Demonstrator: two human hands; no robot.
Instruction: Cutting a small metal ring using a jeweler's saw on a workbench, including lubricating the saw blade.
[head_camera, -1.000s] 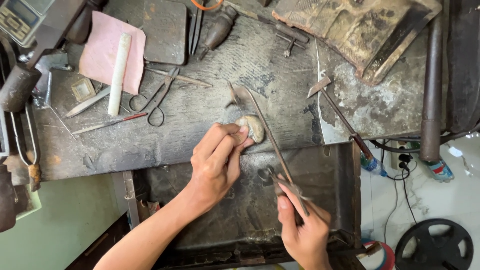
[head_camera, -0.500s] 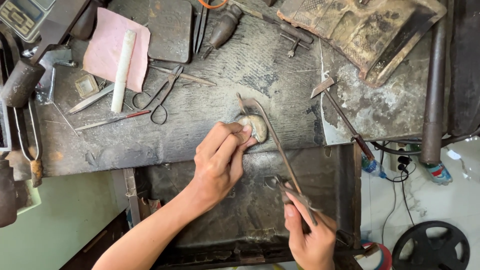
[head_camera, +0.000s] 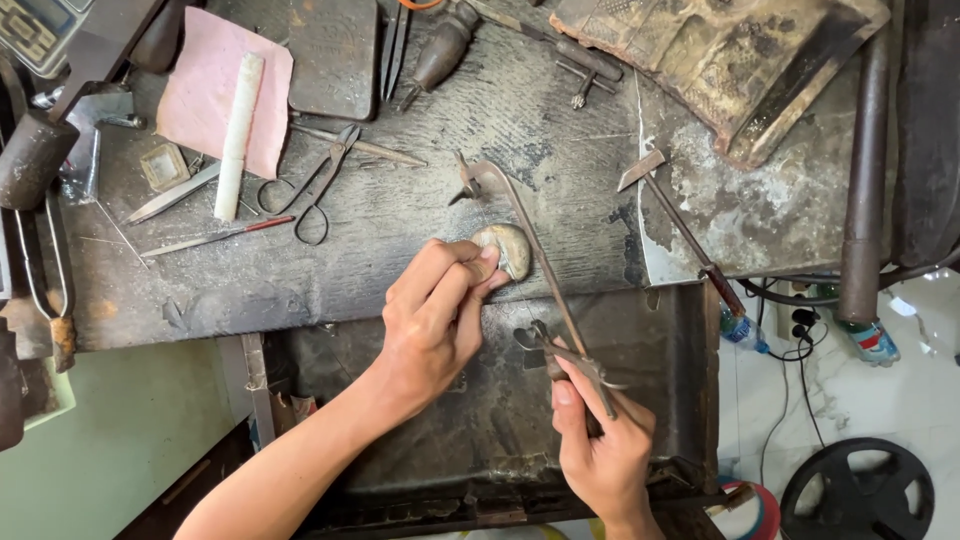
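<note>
My left hand (head_camera: 435, 315) pinches a small piece against a worn, rounded bench peg (head_camera: 508, 247) at the front edge of the dark workbench (head_camera: 400, 250). The piece itself is too small to make out. My right hand (head_camera: 600, 440) grips the handle of a jeweller's saw frame (head_camera: 530, 250). The frame slants up and left, its far end at the bench top above the peg and its blade beside my left fingertips. Below both hands lies a dark metal catch tray (head_camera: 660, 340).
Scissors (head_camera: 315, 190), a pink cloth (head_camera: 220, 90) with a white stick (head_camera: 237, 135), tweezers, a small hammer (head_camera: 675, 220) and a dark square block (head_camera: 333, 55) lie on the bench. A cracked slab (head_camera: 720, 60) sits top right. Bottles, cables and a black wheel (head_camera: 855, 490) are on the floor.
My right hand and the saw frame have slid down and to the right, away from the bench. My left hand stays pinched at the peg.
</note>
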